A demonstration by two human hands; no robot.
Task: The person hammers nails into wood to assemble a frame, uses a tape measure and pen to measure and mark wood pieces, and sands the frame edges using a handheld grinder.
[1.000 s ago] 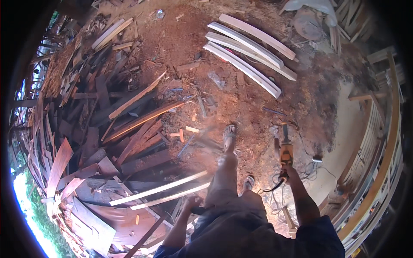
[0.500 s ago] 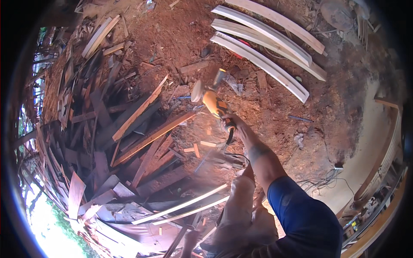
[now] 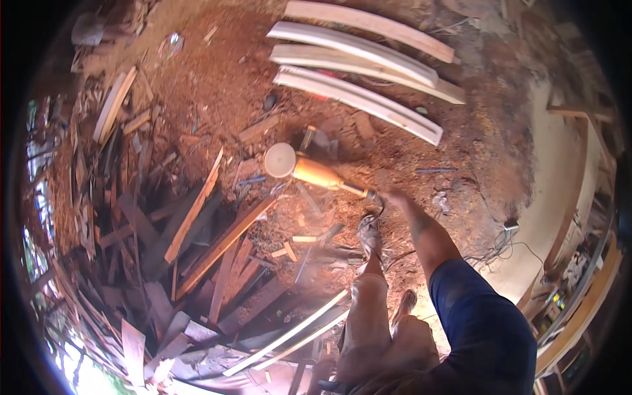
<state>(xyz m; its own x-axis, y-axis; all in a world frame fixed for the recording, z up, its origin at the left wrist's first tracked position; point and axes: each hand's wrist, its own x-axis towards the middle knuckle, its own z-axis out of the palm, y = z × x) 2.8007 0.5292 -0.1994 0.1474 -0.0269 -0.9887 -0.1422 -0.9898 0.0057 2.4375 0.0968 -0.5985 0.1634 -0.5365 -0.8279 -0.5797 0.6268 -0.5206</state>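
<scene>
A yellow angle grinder [image 3: 319, 174] with a black rear end lies low over the reddish ground, its round pale disc [image 3: 280, 160] turned up and its side handle [image 3: 308, 138] pointing away from me. My right hand [image 3: 393, 197] is at the tool's rear end, where the black cord leaves it. Motion smears the fingers, so I cannot tell whether they still grip the grinder. I cannot make out my left hand at the lower edge.
Several curved pale wooden pieces [image 3: 355, 99] lie at the far side. Scrap boards [image 3: 217, 253] are heaped on the left. Two light strips [image 3: 289, 332] lie beside my legs. Tangled cables [image 3: 503, 250] and a pale board [image 3: 526, 217] are on the right.
The grinder has swung lower and flatter, its disc now facing up. My right hand has shifted from around its body to its rear end. The left hand has dropped from sight.
</scene>
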